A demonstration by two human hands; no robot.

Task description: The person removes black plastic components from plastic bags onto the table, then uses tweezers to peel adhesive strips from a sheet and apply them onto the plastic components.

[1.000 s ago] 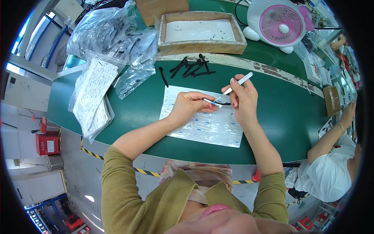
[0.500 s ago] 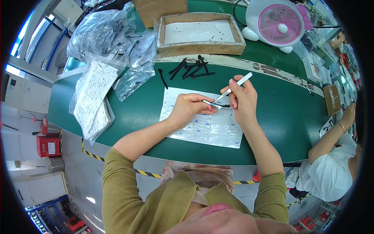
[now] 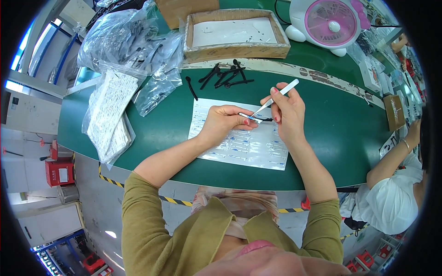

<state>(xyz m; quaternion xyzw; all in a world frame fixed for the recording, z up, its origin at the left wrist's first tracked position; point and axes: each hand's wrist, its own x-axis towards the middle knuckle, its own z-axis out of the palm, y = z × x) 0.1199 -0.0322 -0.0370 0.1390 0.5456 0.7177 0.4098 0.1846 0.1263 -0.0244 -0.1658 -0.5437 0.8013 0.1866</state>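
Between its fingertips my left hand (image 3: 225,122) pinches a small slim black part (image 3: 265,119) with a white and blue strip along it. My right hand (image 3: 289,110) is closed around white tweezers (image 3: 282,94), whose tip points down at the part by my left fingers. Both hands are above a white sheet (image 3: 244,154) carrying rows of small white and blue strips. Beyond the sheet lie several loose black parts (image 3: 225,76) with rounded ends, and one more black part (image 3: 191,88) lies apart on the left.
A shallow cardboard tray (image 3: 237,53) with scraps stands at the back, beside a white and pink fan (image 3: 329,25). Clear plastic bags (image 3: 159,76) and a bagged stack of white sheets (image 3: 110,110) sit on the left of the green table (image 3: 340,133). At right is a co-worker's arm (image 3: 391,161).
The tweezers have tilted slightly and their tip has shifted a little left along the part. The whole view has moved slightly; both hands keep their hold.
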